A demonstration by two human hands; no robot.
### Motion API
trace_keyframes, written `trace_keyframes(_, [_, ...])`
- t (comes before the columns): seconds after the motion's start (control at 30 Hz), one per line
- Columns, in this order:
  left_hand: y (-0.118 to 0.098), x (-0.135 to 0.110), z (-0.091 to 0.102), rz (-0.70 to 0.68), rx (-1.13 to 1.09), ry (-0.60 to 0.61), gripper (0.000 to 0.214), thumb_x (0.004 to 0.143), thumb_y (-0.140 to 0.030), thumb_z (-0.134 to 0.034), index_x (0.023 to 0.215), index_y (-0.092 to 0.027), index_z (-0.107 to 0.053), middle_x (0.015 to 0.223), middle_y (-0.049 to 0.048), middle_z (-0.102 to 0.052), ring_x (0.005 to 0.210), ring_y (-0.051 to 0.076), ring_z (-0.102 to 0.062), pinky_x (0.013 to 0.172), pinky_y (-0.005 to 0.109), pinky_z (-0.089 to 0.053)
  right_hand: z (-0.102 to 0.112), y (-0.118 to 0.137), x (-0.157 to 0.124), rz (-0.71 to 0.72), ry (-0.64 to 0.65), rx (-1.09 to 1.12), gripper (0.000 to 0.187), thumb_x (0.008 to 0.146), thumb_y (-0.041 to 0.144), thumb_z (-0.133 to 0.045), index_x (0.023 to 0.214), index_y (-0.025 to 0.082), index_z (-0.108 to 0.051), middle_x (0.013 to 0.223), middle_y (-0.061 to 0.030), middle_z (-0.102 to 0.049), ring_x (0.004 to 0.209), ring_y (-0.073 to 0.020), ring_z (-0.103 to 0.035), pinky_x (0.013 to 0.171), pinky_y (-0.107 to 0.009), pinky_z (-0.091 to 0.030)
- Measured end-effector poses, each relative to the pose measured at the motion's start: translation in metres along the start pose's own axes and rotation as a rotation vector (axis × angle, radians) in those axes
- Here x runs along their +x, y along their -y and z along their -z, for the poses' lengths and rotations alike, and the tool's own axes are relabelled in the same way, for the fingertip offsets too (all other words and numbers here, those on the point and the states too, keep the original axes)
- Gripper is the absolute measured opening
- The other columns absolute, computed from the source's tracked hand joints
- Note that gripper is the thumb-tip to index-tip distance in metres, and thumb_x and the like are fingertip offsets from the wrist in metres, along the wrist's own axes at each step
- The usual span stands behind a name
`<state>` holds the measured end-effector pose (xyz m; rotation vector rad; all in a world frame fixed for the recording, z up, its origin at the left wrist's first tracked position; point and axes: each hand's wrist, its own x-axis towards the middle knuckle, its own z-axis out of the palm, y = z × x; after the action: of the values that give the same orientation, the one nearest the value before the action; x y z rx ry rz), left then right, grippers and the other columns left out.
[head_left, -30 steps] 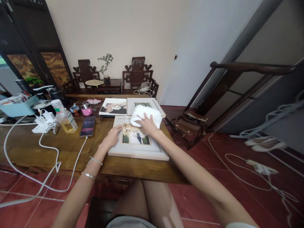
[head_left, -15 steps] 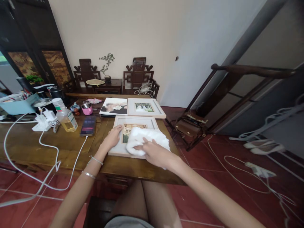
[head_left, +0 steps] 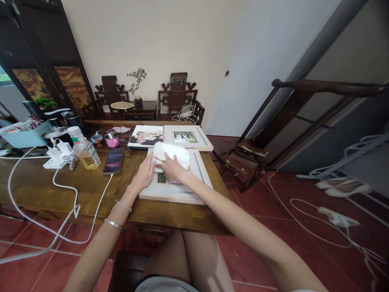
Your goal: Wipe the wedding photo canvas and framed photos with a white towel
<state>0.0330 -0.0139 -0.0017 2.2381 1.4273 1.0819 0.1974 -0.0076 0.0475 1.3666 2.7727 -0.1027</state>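
A light wooden picture frame lies flat near the table's front edge, a small photo in its wide pale mat. My right hand presses a bunched white cloth onto the frame's upper left part, its fingers spread over the cloth. The cloth and hand cover most of the photo; only its lower left corner shows. My left hand rests along the frame's left side with the fingers stretched out, their tips beside the cloth.
Behind lie another framed photo and a photo panel. To the left are a phone on a white cable, a bottle, a pink cup, a power strip and a blue bin. A dark chair stands right.
My right hand has slid the white cloth from the frame's lower right up to its upper left, toward my left hand. My left hand stays at the left side.
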Motion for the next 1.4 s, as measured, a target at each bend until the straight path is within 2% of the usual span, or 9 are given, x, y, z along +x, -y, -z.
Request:
trace_keyframes(0.23, [0.004, 0.0, -0.002, 0.024, 0.029, 0.015, 0.048, 0.099, -0.036, -0.028, 0.136, -0.011, -0.046, 0.142, 0.0147, -0.049, 0.135, 0.022, -0.043, 0.115, 0.039, -0.03, 0.011, 0.028, -0.081, 0.162, 0.134, 0.137, 0.068, 0.072, -0.004, -0.043, 0.131, 0.025, -0.057, 0.139, -0.0098, -0.054, 0.143, -0.0348, -0.022, 0.104, -0.065, -0.03])
trace_keyframes(0.43, [0.012, -0.002, -0.008, -0.022, 0.12, 0.196, 0.041, 0.095, -0.024, -0.037, 0.132, -0.013, -0.053, 0.145, 0.0142, -0.046, 0.138, 0.024, -0.039, 0.115, 0.043, -0.031, 0.018, -0.012, -0.127, -0.078, 0.193, 0.134, 0.066, 0.069, -0.006, -0.039, 0.124, 0.019, -0.064, 0.132, -0.0126, -0.06, 0.14, -0.0292, -0.032, 0.111, -0.055, -0.024])
trace_keyframes(0.63, [0.017, -0.002, -0.01, 0.009, 0.128, 0.222, 0.053, 0.084, -0.002, -0.038, 0.131, -0.018, -0.054, 0.146, 0.0083, -0.047, 0.138, 0.02, -0.039, 0.116, 0.043, -0.03, 0.004, -0.072, -0.1, -0.252, -0.022, 0.017, 0.072, 0.068, -0.007, -0.037, 0.13, 0.023, -0.058, 0.139, -0.0066, -0.054, 0.141, -0.0244, -0.029, 0.11, -0.051, -0.028])
trace_keyframes(0.77, [0.018, -0.002, -0.011, 0.034, 0.142, 0.197, 0.058, 0.08, 0.002, -0.037, 0.13, -0.018, -0.056, 0.144, 0.0083, -0.049, 0.137, 0.021, -0.041, 0.116, 0.045, -0.031, 0.0, -0.084, -0.061, -0.284, -0.075, -0.04, 0.066, 0.074, -0.004, -0.039, 0.133, 0.023, -0.056, 0.14, -0.0098, -0.053, 0.142, -0.0266, -0.025, 0.108, -0.058, -0.025])
trace_keyframes(0.87, [0.017, -0.001, -0.012, 0.057, 0.156, 0.175, 0.057, 0.08, 0.002, -0.036, 0.131, -0.015, -0.055, 0.145, 0.0118, -0.047, 0.137, 0.022, -0.041, 0.115, 0.045, -0.031, -0.002, -0.073, -0.051, -0.291, -0.082, -0.063, 0.06, 0.077, -0.001, -0.041, 0.13, 0.021, -0.058, 0.146, -0.011, -0.046, 0.142, -0.031, -0.023, 0.107, -0.062, -0.021])
trace_keyframes(0.97, [0.016, -0.001, -0.013, 0.067, 0.166, 0.169, 0.055, 0.082, 0.001, -0.036, 0.131, -0.013, -0.054, 0.146, 0.0133, -0.046, 0.137, 0.023, -0.04, 0.115, 0.045, -0.031, -0.001, -0.051, -0.07, -0.246, -0.022, -0.059, 0.06, 0.075, -0.002, -0.042, 0.127, 0.021, -0.06, 0.149, -0.0108, -0.042, 0.14, -0.0344, -0.026, 0.104, -0.065, -0.023])
trace_keyframes(1.2, [0.017, 0.0, -0.014, 0.058, 0.18, 0.189, 0.053, 0.083, 0.0, -0.036, 0.132, -0.013, -0.054, 0.146, 0.0126, -0.046, 0.138, 0.022, -0.039, 0.116, 0.042, -0.031, 0.035, 0.011, -0.152, -0.06, 0.234, 0.087, 0.068, 0.068, -0.007, -0.037, 0.125, 0.019, -0.064, 0.111, -0.0163, -0.07, 0.122, -0.0323, -0.053, 0.092, -0.043, -0.045])
trace_keyframes(1.3, [0.016, 0.001, -0.014, 0.049, 0.191, 0.211, 0.054, 0.083, 0.0, -0.036, 0.132, -0.015, -0.053, 0.147, 0.0116, -0.045, 0.138, 0.022, -0.039, 0.116, 0.04, -0.031, 0.037, 0.029, -0.157, -0.017, 0.238, 0.147, 0.071, 0.066, -0.006, -0.038, 0.127, 0.021, -0.062, 0.13, -0.0152, -0.061, 0.133, -0.0344, -0.041, 0.097, -0.047, -0.042])
trace_keyframes(1.4, [0.016, 0.001, -0.012, 0.038, 0.202, 0.239, 0.056, 0.082, 0.002, -0.034, 0.133, -0.015, -0.052, 0.148, 0.0113, -0.044, 0.138, 0.022, -0.038, 0.116, 0.041, -0.03, 0.021, 0.025, -0.139, -0.05, 0.162, 0.161, 0.075, 0.067, -0.005, -0.039, 0.135, 0.021, -0.054, 0.147, -0.0125, -0.044, 0.142, -0.0331, -0.026, 0.107, -0.054, -0.03])
